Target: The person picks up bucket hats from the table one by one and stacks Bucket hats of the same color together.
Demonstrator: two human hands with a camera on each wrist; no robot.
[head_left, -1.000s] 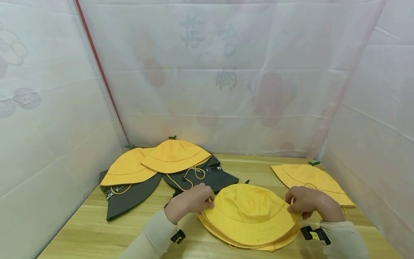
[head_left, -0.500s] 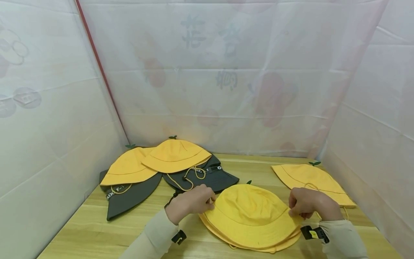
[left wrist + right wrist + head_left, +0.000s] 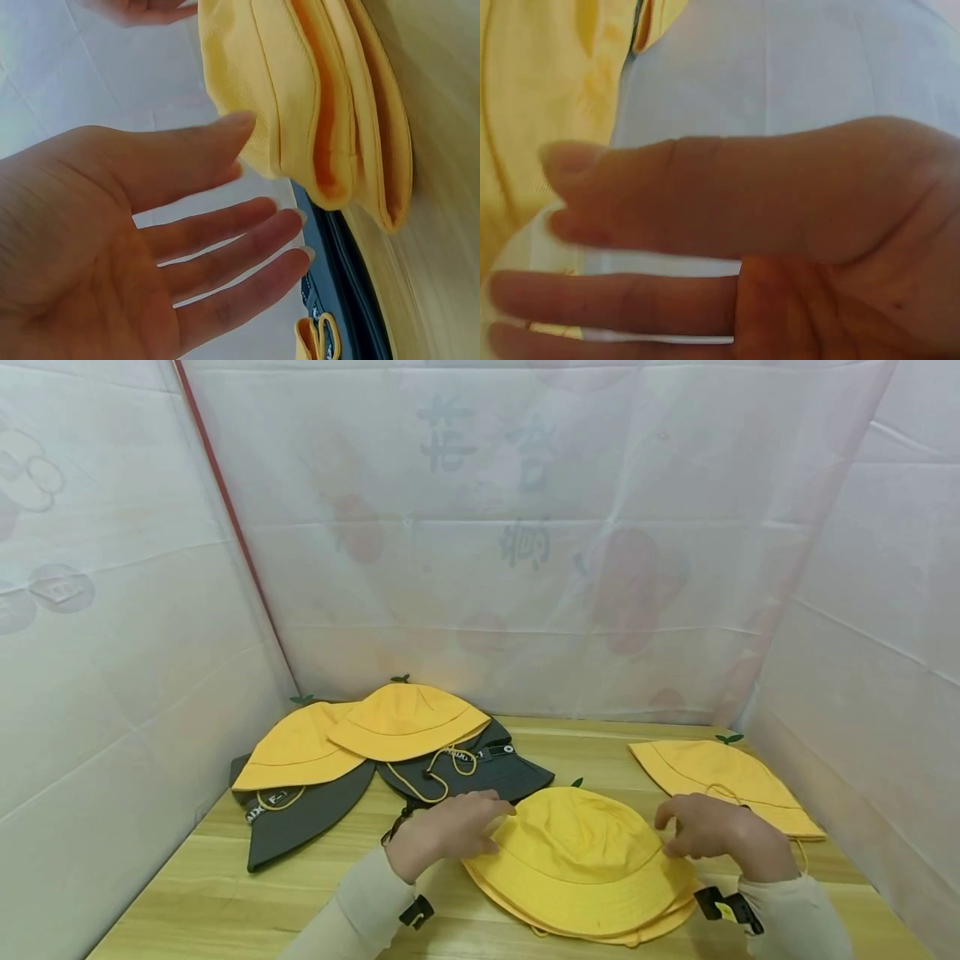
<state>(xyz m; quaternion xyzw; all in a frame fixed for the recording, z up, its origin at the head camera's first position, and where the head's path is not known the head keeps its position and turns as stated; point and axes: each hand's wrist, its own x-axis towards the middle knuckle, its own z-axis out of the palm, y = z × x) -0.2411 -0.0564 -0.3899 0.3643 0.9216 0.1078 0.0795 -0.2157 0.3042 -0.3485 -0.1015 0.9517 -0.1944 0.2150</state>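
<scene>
Stacked yellow bucket hats (image 3: 585, 868) lie at the front of the table, brims layered and a small green sprout on the top one. My left hand (image 3: 453, 831) is at the stack's left side; in the left wrist view its fingers (image 3: 232, 289) are extended, thumb tip beside the upper hat's brim. On the opposite side my right hand (image 3: 723, 831) hovers by the brim. The right wrist view shows its thumb and fingers (image 3: 615, 300) stretched out, holding nothing, with yellow cloth just beyond the tips.
At the back left, two yellow hats (image 3: 408, 722) overlap dark grey bucket hats (image 3: 311, 818) with printed bands. Another yellow hat (image 3: 723, 781) with a cord lies at the right. White cloth walls (image 3: 480, 610) enclose the wooden table (image 3: 225, 910) at the back and sides.
Both hands have let go of the top hat's brim and their fingers have opened. The stack now rests by itself in nearly the same spot.
</scene>
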